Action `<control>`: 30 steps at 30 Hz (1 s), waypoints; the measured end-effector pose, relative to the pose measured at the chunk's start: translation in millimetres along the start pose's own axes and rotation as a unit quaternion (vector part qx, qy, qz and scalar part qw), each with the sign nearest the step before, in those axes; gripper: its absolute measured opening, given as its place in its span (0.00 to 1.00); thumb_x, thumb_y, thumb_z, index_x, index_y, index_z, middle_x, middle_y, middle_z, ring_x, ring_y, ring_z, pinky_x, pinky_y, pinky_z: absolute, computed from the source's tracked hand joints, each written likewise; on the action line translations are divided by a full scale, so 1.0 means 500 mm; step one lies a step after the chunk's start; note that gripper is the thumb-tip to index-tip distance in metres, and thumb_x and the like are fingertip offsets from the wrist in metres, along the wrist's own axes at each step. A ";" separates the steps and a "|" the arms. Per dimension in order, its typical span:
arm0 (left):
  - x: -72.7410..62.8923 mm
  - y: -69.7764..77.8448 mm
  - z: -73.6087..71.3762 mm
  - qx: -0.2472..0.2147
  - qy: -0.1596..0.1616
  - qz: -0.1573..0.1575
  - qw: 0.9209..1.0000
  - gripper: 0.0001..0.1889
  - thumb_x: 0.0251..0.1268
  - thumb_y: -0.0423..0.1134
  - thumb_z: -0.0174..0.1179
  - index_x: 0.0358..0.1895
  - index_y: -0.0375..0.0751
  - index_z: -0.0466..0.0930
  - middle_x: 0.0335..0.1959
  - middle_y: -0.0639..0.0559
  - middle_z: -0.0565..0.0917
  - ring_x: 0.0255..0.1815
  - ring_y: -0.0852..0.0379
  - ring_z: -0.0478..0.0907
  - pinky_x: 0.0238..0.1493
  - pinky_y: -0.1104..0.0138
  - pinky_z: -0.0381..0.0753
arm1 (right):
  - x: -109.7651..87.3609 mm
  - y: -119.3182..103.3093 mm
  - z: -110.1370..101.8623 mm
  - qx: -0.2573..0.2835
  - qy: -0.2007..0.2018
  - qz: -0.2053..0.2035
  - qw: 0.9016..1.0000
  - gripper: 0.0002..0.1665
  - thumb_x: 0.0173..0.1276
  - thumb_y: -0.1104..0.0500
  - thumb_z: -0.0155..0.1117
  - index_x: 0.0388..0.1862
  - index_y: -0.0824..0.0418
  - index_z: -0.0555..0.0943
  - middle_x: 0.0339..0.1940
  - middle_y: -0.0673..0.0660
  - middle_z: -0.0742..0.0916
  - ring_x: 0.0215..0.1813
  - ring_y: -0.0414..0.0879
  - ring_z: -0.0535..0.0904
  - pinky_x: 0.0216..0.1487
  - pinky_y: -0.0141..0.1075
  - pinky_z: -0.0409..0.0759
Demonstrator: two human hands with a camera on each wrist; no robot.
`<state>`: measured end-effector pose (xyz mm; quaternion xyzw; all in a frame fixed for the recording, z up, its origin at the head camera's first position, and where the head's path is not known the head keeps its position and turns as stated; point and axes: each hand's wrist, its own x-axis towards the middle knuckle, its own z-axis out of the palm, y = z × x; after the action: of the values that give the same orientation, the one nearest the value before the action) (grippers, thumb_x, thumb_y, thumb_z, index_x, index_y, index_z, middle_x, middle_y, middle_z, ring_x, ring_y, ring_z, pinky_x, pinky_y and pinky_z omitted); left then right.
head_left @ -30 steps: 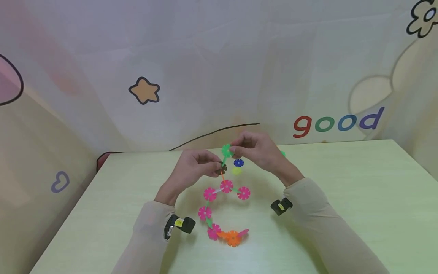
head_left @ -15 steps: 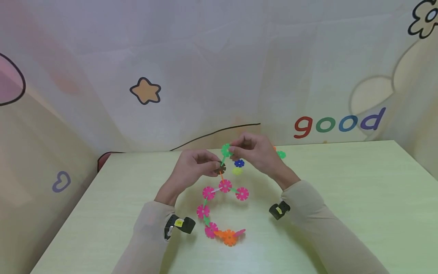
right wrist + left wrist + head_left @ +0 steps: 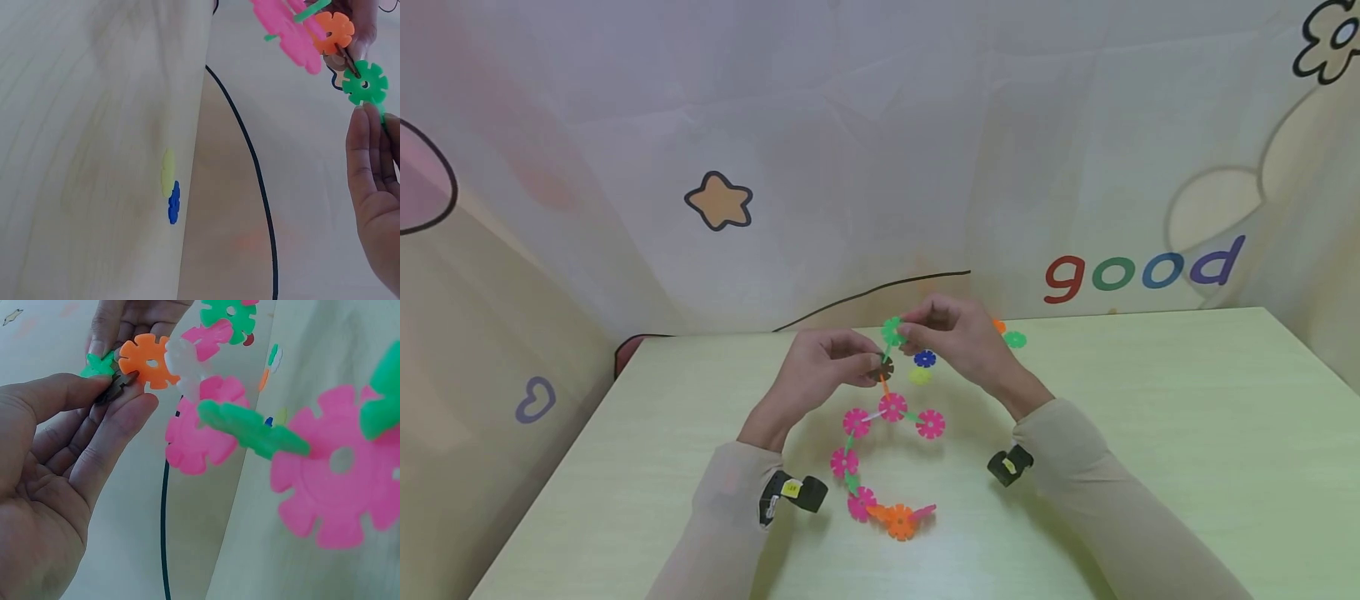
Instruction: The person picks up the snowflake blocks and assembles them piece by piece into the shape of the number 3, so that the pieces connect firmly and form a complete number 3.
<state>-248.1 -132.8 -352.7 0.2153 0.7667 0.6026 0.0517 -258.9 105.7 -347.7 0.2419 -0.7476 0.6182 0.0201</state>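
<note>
My left hand pinches a dark brown snowflake disc between thumb and index finger. A green disc is slotted into the brown one, and another green disc joins on above it. The fingers of my right hand pinch that upper green disc by its edge. Below the brown disc hangs an orange disc, linked to a curved chain of pink discs with green and white ones between. At its lower end, the chain has an orange disc and a pink disc.
Loose blue and yellow discs lie on the table behind the chain. A loose green disc and an orange disc lie near the back edge, beyond my right hand. A printed cloth hangs behind the table.
My right hand has come slightly left and down, keeping its pinch on the green disc. The chain has shifted slightly left. Loose orange and green discs behind my right wrist show more.
</note>
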 end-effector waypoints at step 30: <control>0.003 -0.001 0.006 -0.075 0.048 -0.017 0.996 0.12 0.75 0.36 0.68 0.53 0.32 0.87 0.47 0.41 0.90 0.46 0.41 0.91 0.54 0.55 0.89 | 0.029 -0.039 -0.020 -0.077 -0.114 0.023 0.990 0.09 0.76 0.62 0.71 0.51 0.64 0.85 0.42 0.56 0.90 0.43 0.52 0.88 0.50 0.44 0.88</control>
<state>-248.4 -129.4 -354.0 0.1686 0.7247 0.6669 0.0411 -266.7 108.1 -322.8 0.2913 -0.7956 0.5276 -0.0610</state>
